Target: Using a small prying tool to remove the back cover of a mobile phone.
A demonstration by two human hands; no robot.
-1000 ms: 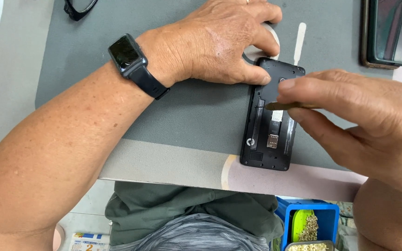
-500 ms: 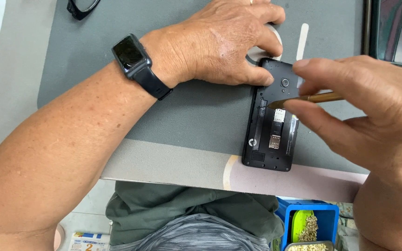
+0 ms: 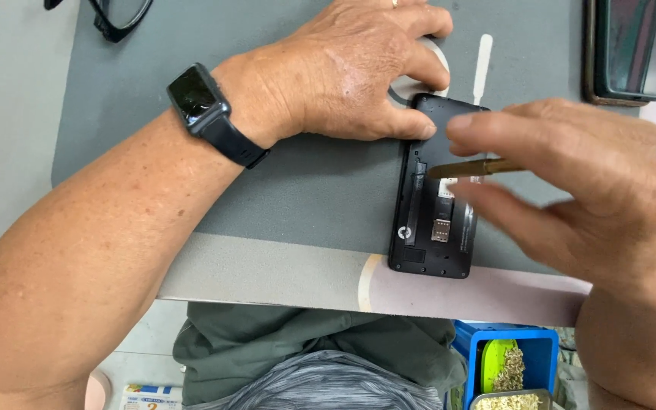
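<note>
Since the earlier frames, the right hand (image 3: pixel 594 197) has lifted slightly and shifted right, and its brass-coloured tool (image 3: pixel 472 168) now lies nearly level, tip over the upper part of the opened phone (image 3: pixel 434 205).

Phone: black, back cover removed, lying flat near the front edge of the grey mat (image 3: pixel 305 182) on the counter (image 3: pixel 267 273). It is judged light, rigid and thin, with exposed card slots and contacts that are fragile. Hold it by the outer frame only; keep clear of the open interior.

Left hand (image 3: pixel 351 68): palm down, fingers (image 3: pixel 400 129) spread moderately, thumb pressed against the phone's upper left corner to steady it. It grips nothing.

Right hand: fingers drawn narrow, pinching the tool between thumb and forefinger. Whether the tip touches the phone cannot be told.
</note>
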